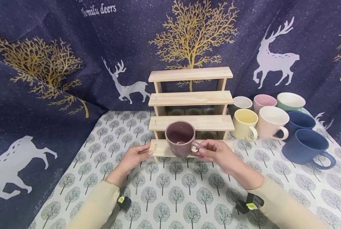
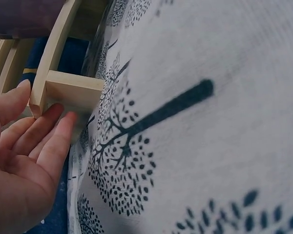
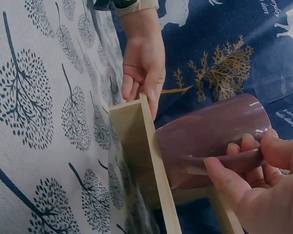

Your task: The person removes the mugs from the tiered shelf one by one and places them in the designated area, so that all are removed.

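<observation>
A dark purple mug [image 1: 180, 140] is upright over the lowest board of a stepped wooden shelf [image 1: 191, 122]. Its handle points right, and my right hand [image 1: 217, 154] pinches it between thumb and fingers. In the right wrist view the bottom of the mug [image 3: 210, 141] is right at the board [image 3: 158, 170]. My left hand [image 1: 136, 157] grips the left end of that lowest board. From the left wrist view, the thumb lies on top of the board end [image 2: 46, 68] and the fingers curl beneath it.
Right of the shelf stand several mugs: a yellow one [image 1: 245, 122], a pale pink one [image 1: 271, 123], a blue one [image 1: 306, 147] and others behind. A tree-patterned cloth [image 1: 170, 197] covers the table. Dark blue fabric [image 1: 130, 38] with deer hangs behind and at the left.
</observation>
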A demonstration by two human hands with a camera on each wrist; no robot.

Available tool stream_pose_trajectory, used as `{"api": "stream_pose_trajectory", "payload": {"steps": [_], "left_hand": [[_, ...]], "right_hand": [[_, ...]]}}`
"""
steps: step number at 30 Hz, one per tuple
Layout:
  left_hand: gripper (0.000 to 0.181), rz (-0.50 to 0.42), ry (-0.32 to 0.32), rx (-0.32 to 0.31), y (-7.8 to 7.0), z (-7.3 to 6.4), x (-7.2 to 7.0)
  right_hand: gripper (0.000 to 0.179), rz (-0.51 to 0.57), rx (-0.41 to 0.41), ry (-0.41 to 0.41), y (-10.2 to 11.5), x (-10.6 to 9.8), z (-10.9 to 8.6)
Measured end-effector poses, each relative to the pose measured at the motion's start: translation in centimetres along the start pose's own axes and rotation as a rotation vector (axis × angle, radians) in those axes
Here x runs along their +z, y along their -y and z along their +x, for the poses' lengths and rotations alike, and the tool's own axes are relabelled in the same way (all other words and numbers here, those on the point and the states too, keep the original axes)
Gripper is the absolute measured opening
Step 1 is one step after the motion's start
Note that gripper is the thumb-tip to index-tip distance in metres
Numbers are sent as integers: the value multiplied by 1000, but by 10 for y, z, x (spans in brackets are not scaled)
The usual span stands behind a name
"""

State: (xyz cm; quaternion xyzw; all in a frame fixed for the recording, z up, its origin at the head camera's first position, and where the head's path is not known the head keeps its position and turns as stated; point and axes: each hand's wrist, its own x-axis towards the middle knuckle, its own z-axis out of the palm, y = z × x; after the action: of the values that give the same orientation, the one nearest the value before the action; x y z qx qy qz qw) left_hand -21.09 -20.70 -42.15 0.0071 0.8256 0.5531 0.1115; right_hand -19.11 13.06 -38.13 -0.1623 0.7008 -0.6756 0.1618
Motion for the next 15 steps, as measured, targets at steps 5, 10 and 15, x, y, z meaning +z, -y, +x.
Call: {"api": "stream_pose_trajectory", "payload": {"steps": [5, 10, 15], "left_hand": [[52, 33, -30, 21, 3, 0, 1], [51, 37, -39, 37, 5, 1, 2], [51, 41, -49, 36, 5, 0, 3]], "right_hand": [[13, 27, -20, -12, 0, -1, 1], [12, -19, -37, -20, 1, -3, 0], [12, -46, -14, -15, 4, -6, 1]]}}
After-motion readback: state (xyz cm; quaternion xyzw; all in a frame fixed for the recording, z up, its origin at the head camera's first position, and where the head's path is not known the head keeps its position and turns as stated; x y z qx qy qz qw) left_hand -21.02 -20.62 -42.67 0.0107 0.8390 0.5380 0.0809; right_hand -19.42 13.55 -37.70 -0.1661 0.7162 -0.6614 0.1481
